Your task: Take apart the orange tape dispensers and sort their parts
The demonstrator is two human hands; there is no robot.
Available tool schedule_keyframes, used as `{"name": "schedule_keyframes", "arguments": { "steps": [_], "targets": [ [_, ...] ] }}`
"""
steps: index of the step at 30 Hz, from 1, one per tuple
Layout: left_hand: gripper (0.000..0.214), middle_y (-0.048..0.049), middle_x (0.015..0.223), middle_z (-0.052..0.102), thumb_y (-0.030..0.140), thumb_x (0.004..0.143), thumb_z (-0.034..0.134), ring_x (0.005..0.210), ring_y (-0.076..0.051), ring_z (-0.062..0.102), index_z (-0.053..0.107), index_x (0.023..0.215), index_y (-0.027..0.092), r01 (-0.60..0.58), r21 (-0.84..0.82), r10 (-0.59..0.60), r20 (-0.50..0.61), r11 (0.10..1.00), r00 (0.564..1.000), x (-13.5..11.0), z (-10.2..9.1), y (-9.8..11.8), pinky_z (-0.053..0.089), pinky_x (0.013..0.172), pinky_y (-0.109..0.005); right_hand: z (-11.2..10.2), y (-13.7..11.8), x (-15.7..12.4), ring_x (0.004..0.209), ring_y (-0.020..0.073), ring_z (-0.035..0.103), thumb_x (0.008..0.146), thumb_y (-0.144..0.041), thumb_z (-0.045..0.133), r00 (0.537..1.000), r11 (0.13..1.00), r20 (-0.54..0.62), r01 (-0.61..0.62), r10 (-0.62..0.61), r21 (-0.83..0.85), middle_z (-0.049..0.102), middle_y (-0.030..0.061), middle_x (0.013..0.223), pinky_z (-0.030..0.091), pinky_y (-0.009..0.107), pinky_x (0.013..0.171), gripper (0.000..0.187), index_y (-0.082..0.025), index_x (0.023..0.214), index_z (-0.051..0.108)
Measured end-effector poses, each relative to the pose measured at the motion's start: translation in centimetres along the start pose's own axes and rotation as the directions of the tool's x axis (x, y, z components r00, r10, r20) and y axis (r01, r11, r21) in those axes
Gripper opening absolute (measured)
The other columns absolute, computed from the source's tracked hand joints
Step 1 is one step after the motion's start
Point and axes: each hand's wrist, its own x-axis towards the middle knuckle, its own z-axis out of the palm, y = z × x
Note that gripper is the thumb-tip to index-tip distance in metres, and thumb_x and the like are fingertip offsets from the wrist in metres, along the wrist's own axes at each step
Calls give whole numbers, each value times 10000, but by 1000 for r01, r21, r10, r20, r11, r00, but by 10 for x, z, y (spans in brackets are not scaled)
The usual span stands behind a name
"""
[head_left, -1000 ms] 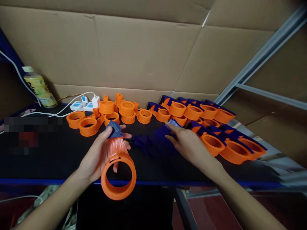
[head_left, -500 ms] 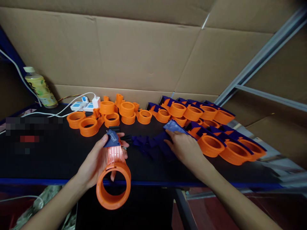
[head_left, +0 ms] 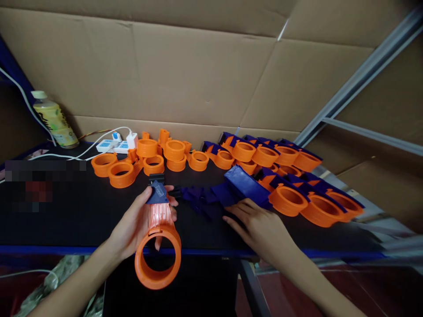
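Note:
My left hand (head_left: 132, 222) is closed around the neck of an orange tape dispenser (head_left: 161, 216), whose round ring hangs toward me past the table edge. A small dark blue plate (head_left: 157, 193) sits on its upper end, under my thumb. My right hand (head_left: 256, 220) rests low over the table with fingers stretched out and thumb apart. Just beyond its fingertips lies a larger blue plastic cover (head_left: 246, 182). Loose dark blue pieces (head_left: 201, 198) are heaped left of that hand. Black clips (head_left: 156, 178) lie behind the held dispenser, partly hidden.
Several plain orange dispensers (head_left: 121, 175) stand at the back left. More dispensers with blue covers (head_left: 289, 200) are stacked at the right. A white power strip (head_left: 112, 146) with cables and a drink bottle (head_left: 56, 121) stand far left, against a cardboard wall (head_left: 198, 75).
My right hand has drawn back toward me, off the larger blue cover, which now shows fully. My left hand and the held dispenser have barely moved.

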Motion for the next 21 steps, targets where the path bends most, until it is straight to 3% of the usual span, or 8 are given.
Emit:
{"name": "schedule_keyframes", "arguments": {
  "steps": [5,8,12,16,21],
  "targets": [
    [532,-150,1072,669,471,956,454,897,-283,693,526,1358,131,0,-55,1,9,998,1000,0,1,2,589,460,-297,4,4,4,1023,225,677,998,-320,488,998,1000,-68,1,0,22,731,88,1096,543,383,864,274,-171,1066,708],
    [487,-155,1052,690,437,966,453,890,-300,708,537,1346,144,48,-46,-48,3,998,999,-1,2,-1,600,471,-324,-11,-7,11,1082,222,667,989,-292,512,983,993,-181,47,-27,107,722,84,1147,532,392,934,253,-172,1122,691],
    [393,-143,894,720,447,952,524,748,-277,722,607,1157,123,106,37,-103,-83,994,991,-3,5,-11,611,502,-351,-38,-41,33,1036,168,680,970,-279,557,949,943,-297,189,-105,273,707,80,1185,555,295,891,336,-178,1287,604],
    [246,-64,743,727,366,918,618,596,-228,701,565,1089,199,28,108,-8,-181,994,983,-7,10,-20,581,478,-315,-41,-76,60,1014,201,689,960,-350,574,920,928,-319,302,-225,217,709,130,1152,570,305,852,426,-104,1307,585],
    [226,-7,551,642,387,910,624,440,-134,594,548,859,180,-96,226,149,-229,969,962,-10,16,-26,509,467,-222,-15,-97,74,890,189,704,982,-244,516,867,937,-405,343,-290,64,734,136,1035,564,288,790,312,-57,1197,642]
  ]
}}
